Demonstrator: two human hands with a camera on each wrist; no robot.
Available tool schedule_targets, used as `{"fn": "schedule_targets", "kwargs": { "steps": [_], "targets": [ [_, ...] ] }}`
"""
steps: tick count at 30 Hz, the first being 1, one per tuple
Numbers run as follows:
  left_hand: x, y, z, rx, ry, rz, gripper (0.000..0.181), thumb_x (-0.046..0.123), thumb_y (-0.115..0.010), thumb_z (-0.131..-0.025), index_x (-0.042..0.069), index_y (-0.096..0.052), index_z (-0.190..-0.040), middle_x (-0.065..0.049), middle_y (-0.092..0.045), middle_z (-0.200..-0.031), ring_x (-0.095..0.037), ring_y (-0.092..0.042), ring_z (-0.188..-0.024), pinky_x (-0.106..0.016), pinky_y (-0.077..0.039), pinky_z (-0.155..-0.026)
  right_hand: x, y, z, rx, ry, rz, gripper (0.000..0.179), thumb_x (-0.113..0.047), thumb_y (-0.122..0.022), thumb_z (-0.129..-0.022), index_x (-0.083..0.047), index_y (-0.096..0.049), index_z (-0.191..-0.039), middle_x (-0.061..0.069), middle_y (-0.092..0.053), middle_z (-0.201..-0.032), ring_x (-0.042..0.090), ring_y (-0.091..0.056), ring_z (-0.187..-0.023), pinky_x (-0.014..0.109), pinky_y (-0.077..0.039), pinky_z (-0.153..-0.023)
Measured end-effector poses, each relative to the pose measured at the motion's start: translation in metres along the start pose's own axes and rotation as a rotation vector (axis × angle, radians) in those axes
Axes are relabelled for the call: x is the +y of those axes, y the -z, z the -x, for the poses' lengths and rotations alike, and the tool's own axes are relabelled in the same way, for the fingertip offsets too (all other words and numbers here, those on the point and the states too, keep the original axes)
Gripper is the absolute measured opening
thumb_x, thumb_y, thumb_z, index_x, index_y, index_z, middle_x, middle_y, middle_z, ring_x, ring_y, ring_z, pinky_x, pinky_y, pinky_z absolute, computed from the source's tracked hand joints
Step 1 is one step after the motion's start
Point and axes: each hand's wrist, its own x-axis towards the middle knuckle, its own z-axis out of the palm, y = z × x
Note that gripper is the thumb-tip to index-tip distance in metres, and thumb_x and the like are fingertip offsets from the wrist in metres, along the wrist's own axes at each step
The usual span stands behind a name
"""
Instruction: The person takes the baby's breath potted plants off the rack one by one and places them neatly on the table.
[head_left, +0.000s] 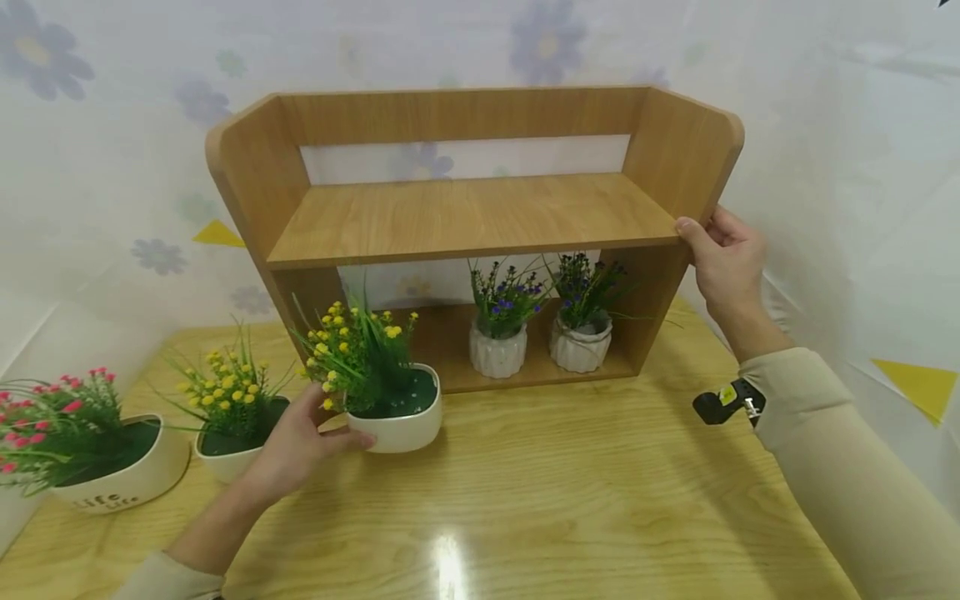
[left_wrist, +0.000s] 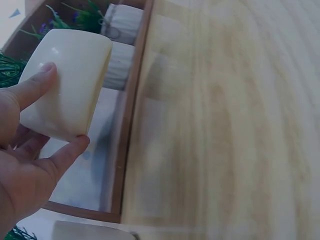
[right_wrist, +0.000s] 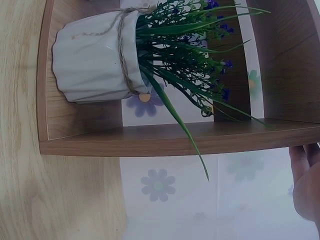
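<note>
My left hand (head_left: 296, 446) grips a white oval flower pot (head_left: 408, 427) with yellow artificial flowers by its left end. The left wrist view shows the thumb on one side of this pot (left_wrist: 75, 80) and fingers beneath it. It is held in front of the lower left compartment of a wooden desktop shelf (head_left: 465, 217). At the shelf's right side panel, my right hand (head_left: 731, 262) holds the edge, its thumb at the front. Two ribbed white pots, a left one (head_left: 498, 350) and a right one (head_left: 581, 342), stand in the lower compartment with purple flowers.
At the left of the table (head_left: 525, 500) stand a white pot with pink flowers (head_left: 123, 479) and a smaller white pot with yellow flowers (head_left: 225, 462). A flower-patterned white backdrop (head_left: 450, 42) hangs behind the shelf.
</note>
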Motion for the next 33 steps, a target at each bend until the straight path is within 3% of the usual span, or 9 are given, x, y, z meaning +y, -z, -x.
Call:
{"fn": "schedule_targets", "kwargs": {
  "steps": [9, 21, 25, 29, 33],
  "targets": [
    [-0.019, -0.006, 0.001, 0.008, 0.038, -0.058, 0.093, 0.013, -0.086, -0.082, 0.005, -0.029, -0.154, -0.029, -0.032, -0.154, -0.051, -0.043, -0.133, -0.043, -0.054, -0.093, 0.0, 0.001, 0.0, -0.015, 0.011, -0.013, 0.041, 0.004, -0.075, -0.087, 0.002, -0.068, -0.127, 0.01, -0.075, -0.104, 0.017, -0.071, -0.089, 0.024, -0.059, -0.072],
    [-0.035, -0.004, 0.002, 0.024, 0.069, -0.081, 0.097, 0.01, -0.086, -0.081, 0.002, -0.025, -0.156, -0.03, -0.027, -0.157, -0.051, -0.041, -0.134, -0.037, -0.054, -0.092, 0.0, 0.0, 0.0, -0.03, 0.018, -0.01, 0.041, 0.003, -0.075, -0.087, 0.002, -0.067, -0.127, 0.012, -0.074, -0.108, 0.018, -0.071, -0.092, 0.025, -0.059, -0.073],
    [-0.037, -0.005, 0.003, 0.033, 0.081, -0.076, 0.095, 0.009, -0.087, -0.079, -0.001, -0.028, -0.152, -0.031, -0.031, -0.154, -0.05, -0.046, -0.131, -0.038, -0.054, -0.093, 0.0, 0.0, 0.001, -0.023, 0.02, -0.008, 0.041, 0.003, -0.075, -0.087, 0.002, -0.068, -0.127, 0.011, -0.074, -0.105, 0.017, -0.071, -0.09, 0.025, -0.059, -0.072],
    [-0.041, -0.006, 0.002, 0.035, 0.032, -0.069, 0.092, 0.005, -0.088, -0.076, -0.001, -0.034, -0.149, -0.026, -0.041, -0.15, -0.043, -0.051, -0.128, -0.037, -0.052, -0.095, -0.001, 0.001, 0.001, -0.015, 0.016, -0.004, 0.04, 0.003, -0.075, -0.087, 0.002, -0.068, -0.126, 0.01, -0.075, -0.102, 0.017, -0.071, -0.089, 0.024, -0.059, -0.072],
    [-0.043, -0.006, 0.0, 0.043, -0.036, -0.125, 0.088, 0.006, -0.09, -0.073, 0.001, -0.041, -0.146, -0.021, -0.05, -0.145, -0.035, -0.05, -0.128, -0.039, -0.049, -0.099, 0.0, 0.002, 0.001, -0.008, 0.012, 0.0, 0.04, 0.003, -0.075, -0.087, 0.001, -0.068, -0.126, 0.01, -0.075, -0.103, 0.016, -0.071, -0.089, 0.024, -0.059, -0.072]
  ]
}}
